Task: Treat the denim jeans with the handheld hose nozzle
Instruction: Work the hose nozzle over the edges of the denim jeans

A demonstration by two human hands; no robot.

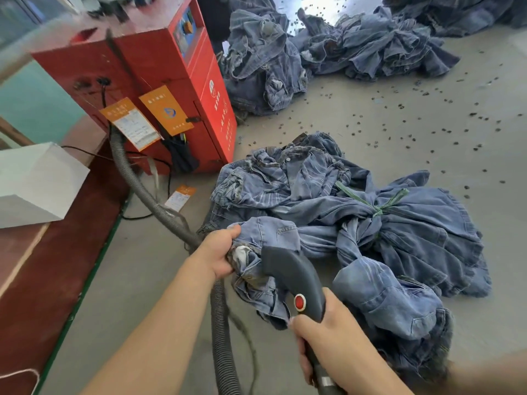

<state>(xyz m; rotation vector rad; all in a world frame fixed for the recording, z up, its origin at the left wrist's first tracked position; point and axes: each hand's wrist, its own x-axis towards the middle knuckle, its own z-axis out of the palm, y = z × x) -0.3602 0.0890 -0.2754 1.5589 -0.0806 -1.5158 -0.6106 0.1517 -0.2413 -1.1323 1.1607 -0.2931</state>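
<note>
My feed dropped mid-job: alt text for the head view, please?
The right hand presses a dark hose nozzle against denim jeans gripped by the left hand. A tied jeans bundle lies behind them beside a red machine.

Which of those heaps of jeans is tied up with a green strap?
The nearest bundle, lying by the red machine. A green strap is knotted round its middle. The two heaps farther back show no strap.

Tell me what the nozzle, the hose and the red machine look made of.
Nozzle: likely matte dark plastic; smooth moulded shell, red button.
Hose: flexible ribbed plastic or rubber; corrugated rings.
Red machine: probably painted sheet metal; flat panels, sharp edges.
</note>
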